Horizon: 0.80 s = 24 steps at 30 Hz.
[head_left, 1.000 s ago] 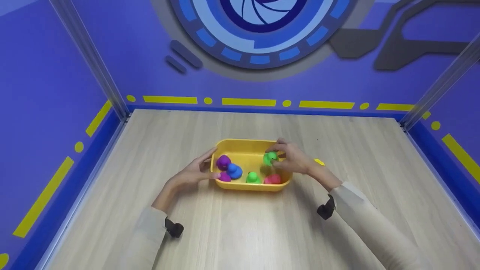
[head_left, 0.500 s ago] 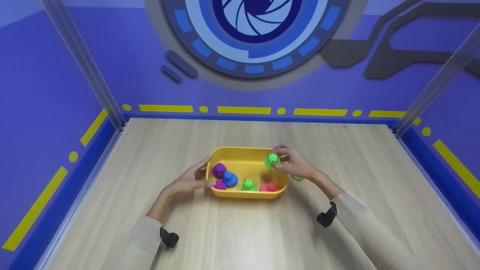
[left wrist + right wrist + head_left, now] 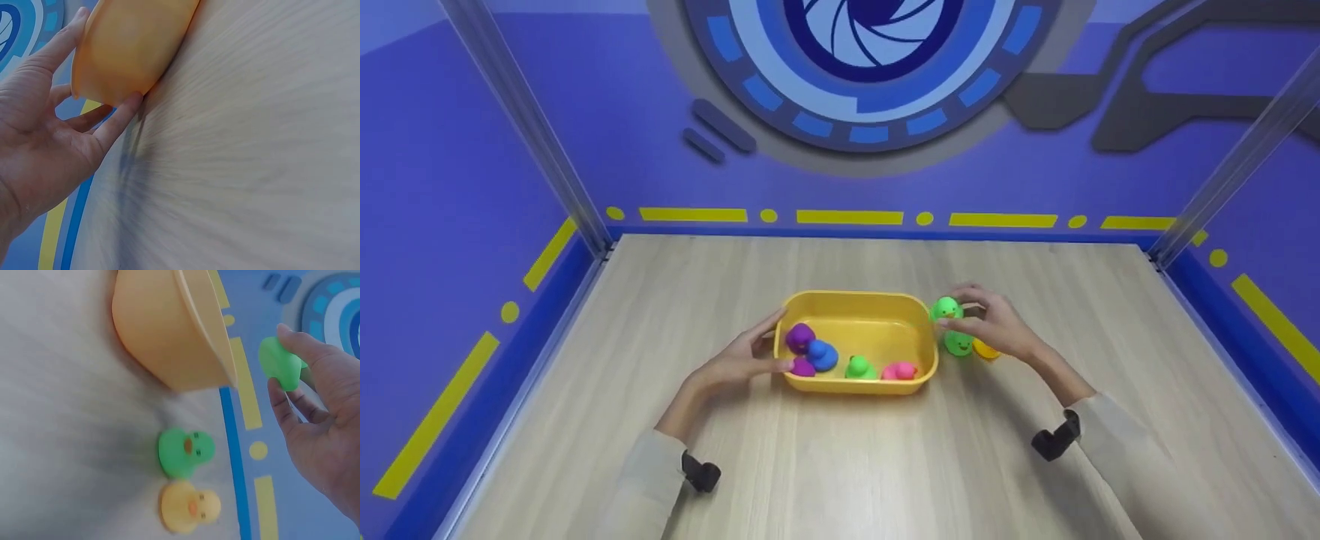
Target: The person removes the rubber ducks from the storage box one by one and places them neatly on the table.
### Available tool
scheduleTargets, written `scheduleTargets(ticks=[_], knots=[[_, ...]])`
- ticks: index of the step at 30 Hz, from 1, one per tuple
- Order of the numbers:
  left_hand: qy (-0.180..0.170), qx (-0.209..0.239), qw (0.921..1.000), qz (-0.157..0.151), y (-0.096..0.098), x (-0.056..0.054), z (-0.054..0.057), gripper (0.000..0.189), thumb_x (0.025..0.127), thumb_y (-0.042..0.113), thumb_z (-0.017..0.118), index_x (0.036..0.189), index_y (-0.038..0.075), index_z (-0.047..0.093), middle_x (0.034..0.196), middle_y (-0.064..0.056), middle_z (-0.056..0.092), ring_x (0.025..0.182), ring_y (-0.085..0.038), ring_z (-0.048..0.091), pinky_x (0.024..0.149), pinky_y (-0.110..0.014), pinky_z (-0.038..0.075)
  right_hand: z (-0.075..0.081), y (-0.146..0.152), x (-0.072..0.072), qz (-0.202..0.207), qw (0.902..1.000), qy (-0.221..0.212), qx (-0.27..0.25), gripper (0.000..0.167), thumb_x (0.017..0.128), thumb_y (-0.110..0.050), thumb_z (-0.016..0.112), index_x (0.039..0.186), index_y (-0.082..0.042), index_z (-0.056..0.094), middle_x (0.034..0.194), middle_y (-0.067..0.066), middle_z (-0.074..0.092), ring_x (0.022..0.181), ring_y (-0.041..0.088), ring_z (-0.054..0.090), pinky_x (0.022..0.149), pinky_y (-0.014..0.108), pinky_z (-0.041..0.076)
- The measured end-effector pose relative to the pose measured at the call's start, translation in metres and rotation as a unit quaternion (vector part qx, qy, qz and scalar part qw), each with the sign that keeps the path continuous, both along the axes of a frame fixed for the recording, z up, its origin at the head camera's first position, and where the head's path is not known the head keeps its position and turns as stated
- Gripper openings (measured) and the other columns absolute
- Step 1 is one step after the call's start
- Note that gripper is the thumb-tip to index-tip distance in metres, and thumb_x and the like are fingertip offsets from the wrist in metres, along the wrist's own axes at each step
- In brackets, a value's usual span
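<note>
My right hand (image 3: pixel 997 322) pinches a green rubber duck (image 3: pixel 946 309) between thumb and fingers, raised just off the bin's right end; the right wrist view also shows this held duck (image 3: pixel 281 363). A second green duck (image 3: pixel 958 344) and a yellow duck (image 3: pixel 985 349) stand on the table below that hand. My left hand (image 3: pixel 739 361) grips the left end of the yellow plastic bin (image 3: pixel 859 386), thumb at its rim and fingers along the outer wall. Inside are two purple ducks (image 3: pixel 800 337), a blue duck (image 3: pixel 823 355), a green duck (image 3: pixel 860 368) and a pink duck (image 3: pixel 900 371).
The wood-grain table (image 3: pixel 840 465) extends around the bin. A blue printed wall (image 3: pixel 855 195) closes off its back, with side panels (image 3: pixel 450 262) to left and right and metal posts at the corners.
My right hand has carried the green duck rightward out over the bin's right rim. The left hand stays at the bin. The green and yellow ducks on the table have come into fuller view.
</note>
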<state>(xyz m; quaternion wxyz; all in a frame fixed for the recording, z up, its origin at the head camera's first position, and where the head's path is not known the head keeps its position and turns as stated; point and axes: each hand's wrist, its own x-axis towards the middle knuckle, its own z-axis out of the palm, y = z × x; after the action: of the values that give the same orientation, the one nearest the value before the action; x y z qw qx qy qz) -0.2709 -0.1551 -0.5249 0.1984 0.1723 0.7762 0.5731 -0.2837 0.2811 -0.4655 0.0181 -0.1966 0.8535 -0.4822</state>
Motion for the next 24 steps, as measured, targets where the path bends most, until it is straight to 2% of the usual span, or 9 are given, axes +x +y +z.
scheduleTargets(ticks=[8,12,17,24], knots=[[0.002,-0.003,1.0000,-0.009,-0.001,0.002,0.003,0.097,0.093,0.021,0.077,0.166,0.021,0.012,0.166,-0.013,0.031,0.152,-0.035,0.034,0.127,-0.057,0.023,-0.004,0.039,0.015,-0.038,0.9988,0.029,-0.012,0.030,0.090,-0.011,0.079,0.116,0.000,0.071,0.126,0.018,0.058,0.104,0.004,0.060,0.090,0.011,0.054],[0.004,-0.025,0.9997,0.001,0.000,0.003,0.005,0.097,0.093,0.025,0.077,0.166,0.024,0.013,0.166,-0.012,0.032,0.152,-0.034,0.033,0.127,-0.059,0.022,-0.008,0.057,0.026,-0.048,0.9984,0.028,-0.012,0.028,0.090,-0.013,0.079,0.115,-0.002,0.071,0.123,0.014,0.059,0.104,0.003,0.060,0.090,0.010,0.054],[-0.007,-0.028,0.9995,0.008,-0.002,0.005,0.005,0.098,0.092,0.024,0.078,0.166,0.024,0.014,0.168,-0.010,0.029,0.153,-0.035,0.030,0.126,-0.060,0.023,-0.012,0.080,0.038,-0.052,0.9982,0.031,0.003,0.027,0.091,-0.013,0.078,0.115,-0.003,0.071,0.122,0.013,0.059,0.104,0.002,0.060,0.090,0.010,0.053],[-0.010,-0.046,0.9987,0.021,0.001,0.006,0.007,0.098,0.090,0.031,0.079,0.165,0.027,0.017,0.165,-0.011,0.033,0.153,-0.035,0.030,0.124,-0.065,0.025,-0.019,0.108,0.044,-0.071,0.9965,0.045,0.003,0.031,0.091,-0.007,0.076,0.119,0.004,0.068,0.120,0.016,0.059,0.101,-0.003,0.061,0.086,0.009,0.055]])
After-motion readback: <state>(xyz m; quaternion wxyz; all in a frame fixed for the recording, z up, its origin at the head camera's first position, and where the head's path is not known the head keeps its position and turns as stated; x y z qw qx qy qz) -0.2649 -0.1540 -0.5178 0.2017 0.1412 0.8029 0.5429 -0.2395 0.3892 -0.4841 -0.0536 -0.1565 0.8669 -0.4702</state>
